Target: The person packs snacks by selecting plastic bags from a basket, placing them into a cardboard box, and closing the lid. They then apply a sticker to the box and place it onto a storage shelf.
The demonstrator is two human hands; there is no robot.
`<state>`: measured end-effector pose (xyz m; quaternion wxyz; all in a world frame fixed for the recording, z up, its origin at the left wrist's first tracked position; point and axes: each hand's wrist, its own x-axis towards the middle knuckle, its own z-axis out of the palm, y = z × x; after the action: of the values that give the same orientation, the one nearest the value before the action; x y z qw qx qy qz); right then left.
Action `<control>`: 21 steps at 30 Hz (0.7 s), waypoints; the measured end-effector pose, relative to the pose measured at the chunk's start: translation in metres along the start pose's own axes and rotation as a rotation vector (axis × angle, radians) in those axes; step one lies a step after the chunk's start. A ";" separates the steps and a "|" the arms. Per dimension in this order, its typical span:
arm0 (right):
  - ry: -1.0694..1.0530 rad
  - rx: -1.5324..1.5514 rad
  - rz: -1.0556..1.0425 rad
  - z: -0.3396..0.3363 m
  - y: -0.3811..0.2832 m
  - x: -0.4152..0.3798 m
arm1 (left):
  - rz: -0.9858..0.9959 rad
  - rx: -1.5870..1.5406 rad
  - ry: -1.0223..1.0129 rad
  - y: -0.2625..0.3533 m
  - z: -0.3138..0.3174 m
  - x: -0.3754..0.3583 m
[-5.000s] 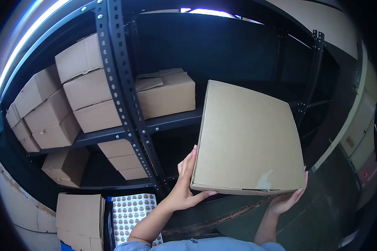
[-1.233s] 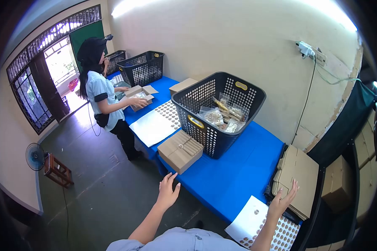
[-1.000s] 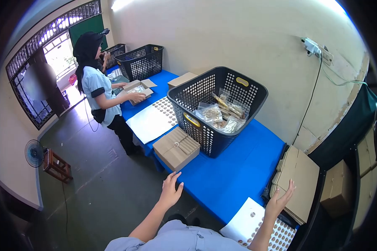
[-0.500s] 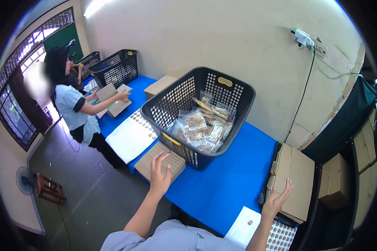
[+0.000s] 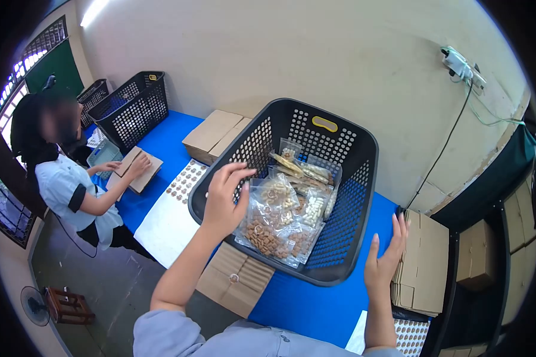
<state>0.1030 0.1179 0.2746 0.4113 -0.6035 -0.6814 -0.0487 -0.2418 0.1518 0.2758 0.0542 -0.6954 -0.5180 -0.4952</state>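
Note:
A large black perforated basket with yellow-edged handle slots holds several clear bags of snacks in brown, cream and white. My left hand is raised at the basket's near left rim, fingers apart and curved, holding nothing. Off the basket's right side, my right hand is upright with its fingers spread and nothing in it. Below the basket's near left corner lies a closed cardboard box with a round sticker on it.
Flat cardboard boxes are stacked at the right. Sticker sheets lie on the blue table. Another cardboard box sits behind. At the left, a co-worker handles a box. Beyond stand black baskets.
My left hand has risen from above the near box to the basket rim. My right hand has moved up and slightly left. The co-worker's box is now folded closed.

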 end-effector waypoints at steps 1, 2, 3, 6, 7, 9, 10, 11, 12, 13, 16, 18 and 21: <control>-0.007 -0.007 -0.100 0.009 -0.013 0.015 | -0.006 -0.009 -0.003 -0.007 0.003 0.015; -0.014 -0.013 -0.203 0.019 -0.026 0.031 | 0.032 -0.037 -0.069 -0.014 0.007 0.030; -0.020 -0.021 -0.204 0.030 -0.040 0.046 | 0.071 -0.065 -0.136 -0.022 0.013 0.043; -0.104 0.002 -0.502 0.073 -0.078 0.090 | 0.103 -0.141 -0.366 -0.048 0.039 0.077; -0.175 0.013 -0.575 0.089 -0.090 0.102 | 0.094 -0.150 -0.370 -0.059 0.052 0.084; -0.338 0.075 -0.716 0.135 -0.105 0.116 | 0.189 -0.051 -0.532 -0.083 0.081 0.087; -0.461 0.124 -0.775 0.163 -0.104 0.117 | 0.178 -0.057 -0.536 -0.092 0.090 0.084; -0.531 0.211 -0.739 0.192 -0.103 0.115 | 0.225 0.117 -0.585 -0.101 0.097 0.081; -0.744 0.093 -0.641 0.207 -0.108 0.111 | 0.273 0.294 -0.632 -0.112 0.104 0.077; -0.949 -0.027 -0.539 0.221 -0.112 0.109 | 0.282 0.368 -0.593 -0.122 0.107 0.067; -1.154 -0.115 -0.439 0.285 -0.090 0.088 | -0.081 0.606 -1.172 -0.140 0.107 0.068; -1.300 -0.160 -0.397 0.331 -0.068 0.062 | -0.064 0.591 -1.144 -0.149 0.103 0.070; -1.363 -0.032 -0.328 0.380 -0.025 0.004 | -0.130 0.501 -0.963 -0.148 0.105 0.068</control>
<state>-0.1091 0.3284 0.0377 -0.1291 -0.3951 -0.8689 0.2690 -0.2915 0.3268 0.2088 -0.0558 -0.7759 -0.6281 0.0156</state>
